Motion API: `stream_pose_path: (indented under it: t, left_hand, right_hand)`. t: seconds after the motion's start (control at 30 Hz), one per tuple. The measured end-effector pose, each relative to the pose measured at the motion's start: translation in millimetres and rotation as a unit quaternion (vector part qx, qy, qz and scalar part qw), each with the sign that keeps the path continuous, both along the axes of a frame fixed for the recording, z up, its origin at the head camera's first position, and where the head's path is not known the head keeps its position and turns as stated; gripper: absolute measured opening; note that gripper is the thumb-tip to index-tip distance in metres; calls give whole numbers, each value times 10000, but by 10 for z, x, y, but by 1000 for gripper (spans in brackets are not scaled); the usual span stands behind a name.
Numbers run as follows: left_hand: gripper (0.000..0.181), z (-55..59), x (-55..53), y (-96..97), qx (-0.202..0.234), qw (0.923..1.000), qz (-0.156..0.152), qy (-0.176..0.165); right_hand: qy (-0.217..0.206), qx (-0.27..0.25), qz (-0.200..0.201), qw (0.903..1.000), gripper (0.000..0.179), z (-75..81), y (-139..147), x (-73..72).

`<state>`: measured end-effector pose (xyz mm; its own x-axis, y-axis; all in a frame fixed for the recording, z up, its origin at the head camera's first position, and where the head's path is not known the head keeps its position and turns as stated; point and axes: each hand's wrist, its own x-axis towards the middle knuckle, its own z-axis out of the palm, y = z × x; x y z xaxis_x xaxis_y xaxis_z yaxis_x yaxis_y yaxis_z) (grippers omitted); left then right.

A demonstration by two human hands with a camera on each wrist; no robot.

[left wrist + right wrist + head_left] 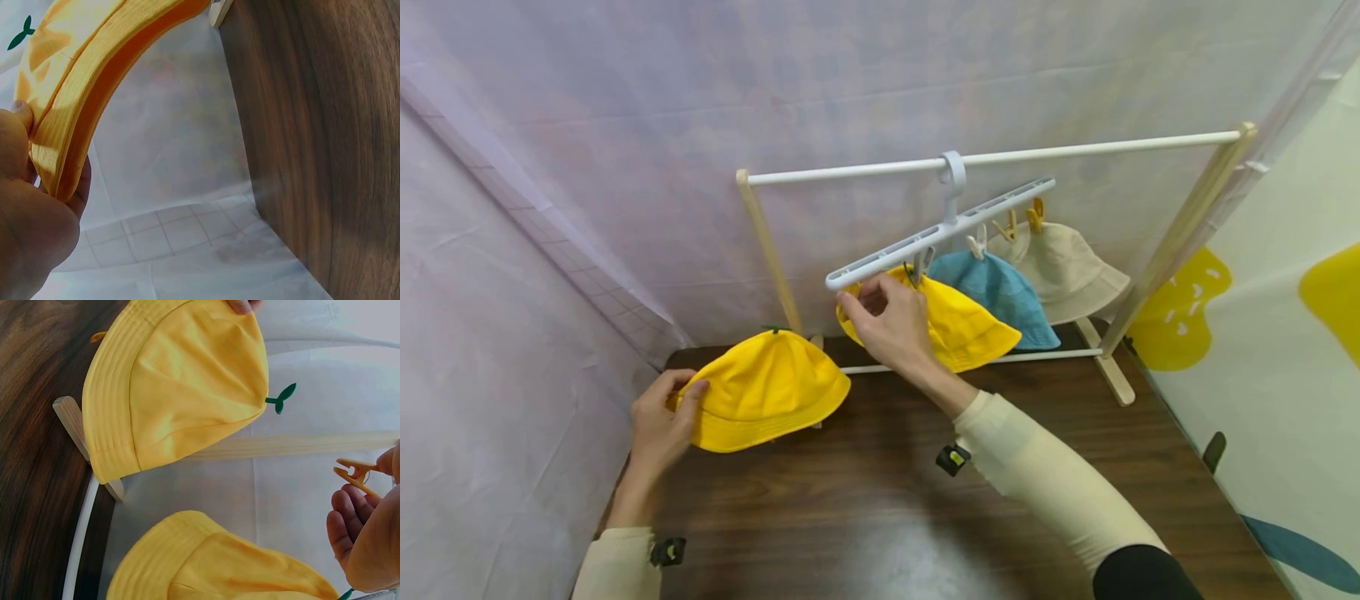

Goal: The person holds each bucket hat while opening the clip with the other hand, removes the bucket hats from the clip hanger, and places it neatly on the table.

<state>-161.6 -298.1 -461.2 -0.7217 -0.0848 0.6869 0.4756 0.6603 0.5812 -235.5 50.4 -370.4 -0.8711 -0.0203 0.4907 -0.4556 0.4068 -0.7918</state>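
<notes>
My left hand (658, 425) pinches a yellow bucket hat (767, 383) by its brim, thumb on the outer side. The hat is held to the left of the hanger, a green sprout (285, 395) on its crown. My right hand (897, 323) is up at the near end of the white hanger (917, 242), pinching an orange clothespin (357, 475) whose jaws are spread with nothing between them. A second yellow hat (973, 329) hangs from a grey clothespin (922, 263), partly behind the right hand.
Farther along the hanger hang a blue hat (996, 287) and a beige hat (1067, 271). The hanger hooks over the white rod (1097, 150) of a wooden-legged rack. Its foot (1116, 381) stands on the brown table (820, 508). White curtains (535, 400) close off the back and left.
</notes>
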Motion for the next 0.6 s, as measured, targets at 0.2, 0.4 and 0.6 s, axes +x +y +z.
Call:
stream_pose_path:
  t: [0.2, 0.4, 0.6]
  left_hand:
    - [11, 4, 24, -77, 220, 9997, 138, -26]
    - [11, 4, 38, -177, 424, 9976, 495, -215]
    - [10, 22, 64, -269, 586, 9955, 690, -278]
  right_hand:
    - [18, -36, 42, 10000, 28, -11, 6, -2]
    - [61, -92, 15, 9999, 28, -21, 6, -14]
    - [85, -119, 21, 9999, 28, -37, 2, -26]
